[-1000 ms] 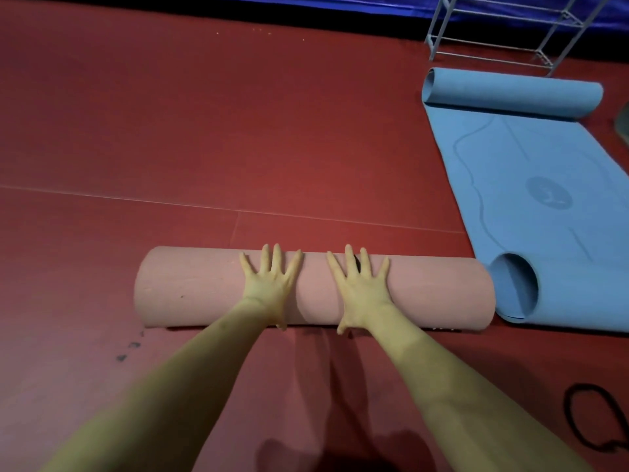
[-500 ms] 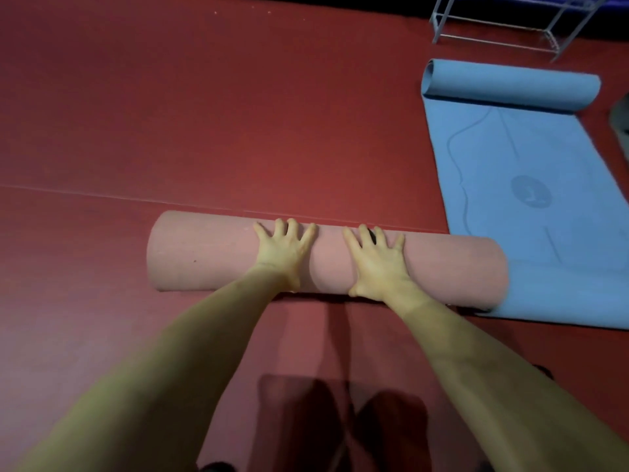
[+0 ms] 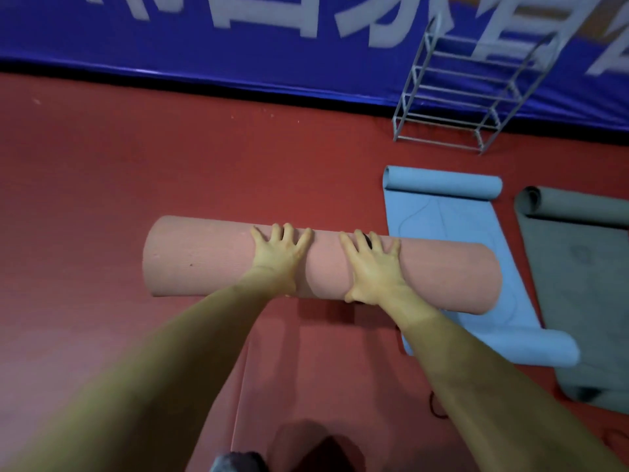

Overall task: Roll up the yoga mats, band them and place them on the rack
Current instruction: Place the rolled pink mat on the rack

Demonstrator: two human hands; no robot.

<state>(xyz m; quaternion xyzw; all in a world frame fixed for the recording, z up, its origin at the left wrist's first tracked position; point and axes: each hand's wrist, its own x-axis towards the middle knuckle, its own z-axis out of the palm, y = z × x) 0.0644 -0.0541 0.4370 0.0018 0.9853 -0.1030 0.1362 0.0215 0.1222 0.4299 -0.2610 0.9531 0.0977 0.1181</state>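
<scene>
On red floor [image 3: 143, 158]: rolled pink mat [image 3: 204, 257].

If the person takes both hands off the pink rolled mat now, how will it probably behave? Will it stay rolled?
The pink mat carries no band, so it would probably loosen and spring open. It is a round roll on flat red floor, so a small push likely sends it rolling. The left hand and right hand press it flat-palmed; it looks soft, probably sagging when lifted by one end.

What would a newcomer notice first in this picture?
First, the rolled pink mat across the middle of the red floor, with the left hand and right hand pressed flat on it. Then the blue mat at right, and the metal rack behind.
</scene>
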